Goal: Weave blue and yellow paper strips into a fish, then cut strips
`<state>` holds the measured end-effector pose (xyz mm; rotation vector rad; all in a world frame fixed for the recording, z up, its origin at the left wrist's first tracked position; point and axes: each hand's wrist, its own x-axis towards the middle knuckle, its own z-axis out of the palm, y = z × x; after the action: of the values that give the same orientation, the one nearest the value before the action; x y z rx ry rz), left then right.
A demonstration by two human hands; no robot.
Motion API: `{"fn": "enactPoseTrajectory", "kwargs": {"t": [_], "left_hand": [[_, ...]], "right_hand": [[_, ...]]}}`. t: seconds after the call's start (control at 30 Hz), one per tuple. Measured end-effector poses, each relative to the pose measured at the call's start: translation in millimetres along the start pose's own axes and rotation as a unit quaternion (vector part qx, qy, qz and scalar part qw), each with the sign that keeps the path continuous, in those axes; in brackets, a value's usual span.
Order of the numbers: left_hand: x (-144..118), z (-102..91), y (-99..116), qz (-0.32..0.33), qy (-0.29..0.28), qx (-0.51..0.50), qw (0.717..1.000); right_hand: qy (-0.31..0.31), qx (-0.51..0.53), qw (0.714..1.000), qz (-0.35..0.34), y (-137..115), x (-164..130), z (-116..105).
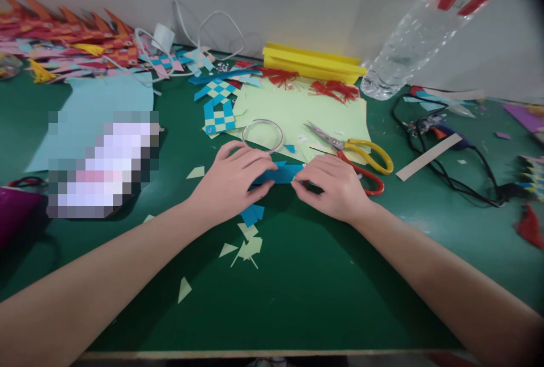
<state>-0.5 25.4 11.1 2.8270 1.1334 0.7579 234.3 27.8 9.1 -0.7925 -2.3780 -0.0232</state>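
My left hand [233, 180] and my right hand [334, 186] meet at the middle of the green table [323, 287], both pinching a blue paper strip [278, 174] that lies flat between them. My left fingers press on its left part, my right fingertips grip its right end. Small blue and pale yellow paper scraps [249, 237] lie just in front of my hands. Behind the strip rests a clear tape ring [262, 135] on a pale green sheet [297, 115]. Scissors [357, 154] with yellow and red handles lie beside my right hand.
Woven blue-and-yellow paper pieces [219, 112] lie behind the hands. A yellow paper stack [312, 62] and a clear plastic bottle [419, 30] stand at the back. A glue gun with black cable [442, 146] lies right. Red and orange woven pieces [63, 38] fill the far left.
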Motion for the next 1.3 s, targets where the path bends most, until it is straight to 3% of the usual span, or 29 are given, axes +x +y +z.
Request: {"fn": "enactPoseTrajectory", "kwargs": {"t": [0.23, 0.37, 0.7, 0.9, 1.3], "left_hand": [[0, 4.8, -5, -0.029, -0.042, -0.047, 0.998], [1, 6.1, -5, -0.022, -0.050, -0.050, 0.997], [2, 7.1, -6, -0.018, -0.048, -0.044, 0.998], [2, 5.0, -5, 0.007, -0.015, -0.030, 0.999], [5, -3.7, 2, 0.015, 0.047, 0.066, 0.997]], "right_hand": [[-0.070, 0.031, 0.997, 0.032, 5, 0, 4], [-0.071, 0.015, 0.996, 0.048, 5, 0, 4], [-0.045, -0.050, 0.998, 0.009, -1, 2, 3], [-0.032, -0.038, 0.999, 0.006, 0, 1, 3], [-0.003, -0.043, 0.995, 0.086, 1, 2, 5]]}}
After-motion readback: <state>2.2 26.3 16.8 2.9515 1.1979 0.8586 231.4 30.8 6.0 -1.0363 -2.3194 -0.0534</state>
